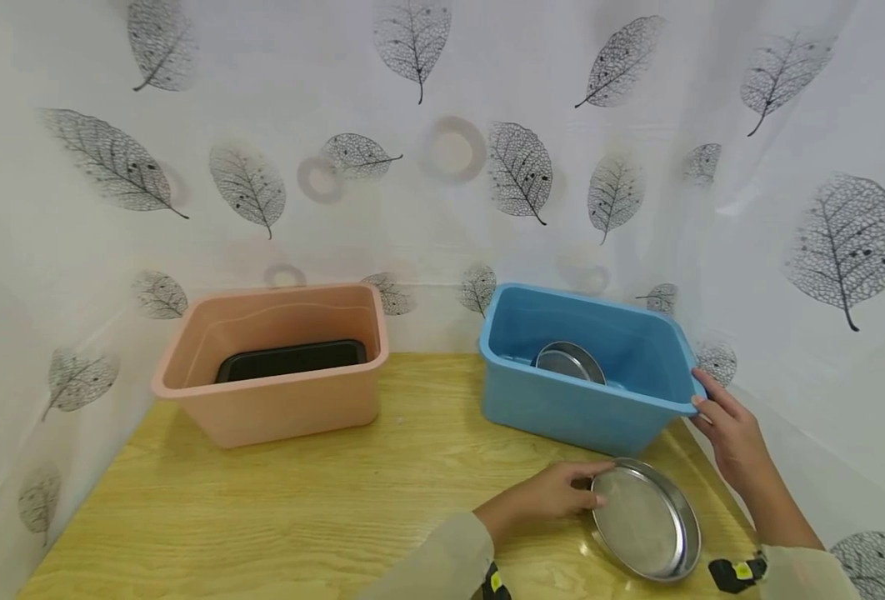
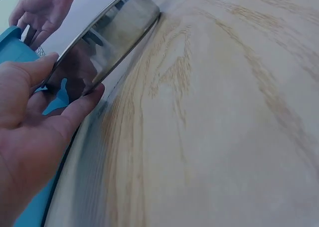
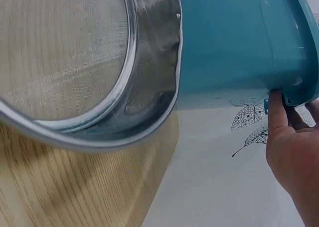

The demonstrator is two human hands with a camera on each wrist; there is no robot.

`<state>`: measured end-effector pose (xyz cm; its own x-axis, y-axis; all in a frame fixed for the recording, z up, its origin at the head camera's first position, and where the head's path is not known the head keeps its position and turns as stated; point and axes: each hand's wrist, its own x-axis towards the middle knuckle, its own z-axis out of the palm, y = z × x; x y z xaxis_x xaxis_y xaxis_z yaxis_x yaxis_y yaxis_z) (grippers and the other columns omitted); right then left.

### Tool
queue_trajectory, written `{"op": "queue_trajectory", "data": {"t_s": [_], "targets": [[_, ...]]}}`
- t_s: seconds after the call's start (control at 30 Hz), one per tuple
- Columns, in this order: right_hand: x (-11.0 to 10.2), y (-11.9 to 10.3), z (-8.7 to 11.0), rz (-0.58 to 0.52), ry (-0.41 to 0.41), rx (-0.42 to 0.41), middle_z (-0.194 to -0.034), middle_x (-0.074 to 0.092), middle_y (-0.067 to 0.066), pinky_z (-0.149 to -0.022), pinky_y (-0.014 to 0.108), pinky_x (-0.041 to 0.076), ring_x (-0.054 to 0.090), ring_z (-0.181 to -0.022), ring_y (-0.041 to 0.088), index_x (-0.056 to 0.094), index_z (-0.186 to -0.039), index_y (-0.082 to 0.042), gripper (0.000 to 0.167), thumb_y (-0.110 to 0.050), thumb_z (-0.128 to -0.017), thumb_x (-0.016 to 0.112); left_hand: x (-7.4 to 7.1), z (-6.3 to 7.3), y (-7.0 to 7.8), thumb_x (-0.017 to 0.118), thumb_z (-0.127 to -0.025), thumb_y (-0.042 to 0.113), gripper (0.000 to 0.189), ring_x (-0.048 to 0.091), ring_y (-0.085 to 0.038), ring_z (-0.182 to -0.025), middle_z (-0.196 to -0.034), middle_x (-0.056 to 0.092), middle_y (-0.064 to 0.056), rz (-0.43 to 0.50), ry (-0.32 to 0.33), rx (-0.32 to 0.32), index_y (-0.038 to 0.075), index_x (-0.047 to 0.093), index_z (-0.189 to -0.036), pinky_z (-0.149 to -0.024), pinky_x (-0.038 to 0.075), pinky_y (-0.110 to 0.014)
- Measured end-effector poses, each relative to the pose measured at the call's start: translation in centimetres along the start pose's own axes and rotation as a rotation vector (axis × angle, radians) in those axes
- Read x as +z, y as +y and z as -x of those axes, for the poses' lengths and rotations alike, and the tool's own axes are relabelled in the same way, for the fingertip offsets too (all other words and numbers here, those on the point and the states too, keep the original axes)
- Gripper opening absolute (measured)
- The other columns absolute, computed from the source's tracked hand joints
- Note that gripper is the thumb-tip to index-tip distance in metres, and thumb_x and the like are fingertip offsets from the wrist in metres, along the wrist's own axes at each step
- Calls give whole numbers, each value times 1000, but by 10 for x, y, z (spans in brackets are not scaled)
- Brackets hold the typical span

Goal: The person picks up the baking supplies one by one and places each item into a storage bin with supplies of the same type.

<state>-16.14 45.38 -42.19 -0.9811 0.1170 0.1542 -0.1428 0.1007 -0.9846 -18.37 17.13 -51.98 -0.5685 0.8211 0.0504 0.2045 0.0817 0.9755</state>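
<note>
A round metal sieve [image 1: 641, 525] with a fine mesh bottom is tilted over the table, in front of the blue tub. My left hand [image 1: 543, 500] pinches the sieve's wall at its left edge, thumb on one side and fingers on the other. The left wrist view shows the shiny outer wall of the sieve [image 2: 117, 35] between thumb and fingers. My right hand [image 1: 735, 429] grips the right-hand rim of the blue tub [image 1: 577, 417]. Seen from the right wrist, fingers of the right hand [image 3: 296, 152] curl under the tub's rim. Another round metal sieve [image 1: 570, 362] leans inside the tub, partly hidden by its front wall.
A pink tub [image 1: 285, 412] stands at the left of the wooden table [image 1: 322, 508], with a black tray-like thing [image 1: 292, 360] inside, partly hidden. A white leaf-patterned curtain [image 1: 427, 225] hangs behind and at both sides.
</note>
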Motion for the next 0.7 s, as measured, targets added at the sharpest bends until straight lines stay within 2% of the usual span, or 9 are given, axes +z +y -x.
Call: {"op": "queue_trajectory", "data": {"t_s": [0.13,0.33,0.43,0.53,0.7], "targets": [[-1,0,0,-2,-4,-3,-170,0,11,-88,6,49,45,-131,-5,21,-162,-13,61,-17,-108,48,-1,4,-4,66,-99,18,53,54,-5,-130,-153,47,11,99,22,-45,33,52,-148,-84,54,-17],[-2,0,1,-3,-1,7,-170,-2,10,-88,5,48,35,-144,4,20,-162,-13,61,-17,-108,47,-6,12,-3,67,-98,19,48,64,-3,-114,-149,51,15,237,27,-100,37,58,-141,-81,58,-23],[-2,-1,1,0,1,12,-170,-3,10,-88,5,48,26,-151,11,19,-162,-13,61,-17,-108,47,-9,16,0,67,-99,18,47,65,-4,-112,-148,51,16,293,11,-101,37,59,-141,-83,59,-26],[-2,-2,1,-1,-1,14,-170,-3,10,-88,5,48,20,-154,17,19,-162,-13,61,-17,-108,47,-16,21,3,66,-99,16,48,64,-6,-117,-149,51,14,331,-6,-84,33,57,-143,-86,59,-27],[-1,-1,1,-20,-1,19,-170,-3,9,-88,5,48,12,-155,24,20,-162,-14,61,-17,-108,48,-34,27,9,66,-99,17,50,60,-6,-124,-148,53,11,293,-4,-43,30,55,-146,-88,58,-25]]}}
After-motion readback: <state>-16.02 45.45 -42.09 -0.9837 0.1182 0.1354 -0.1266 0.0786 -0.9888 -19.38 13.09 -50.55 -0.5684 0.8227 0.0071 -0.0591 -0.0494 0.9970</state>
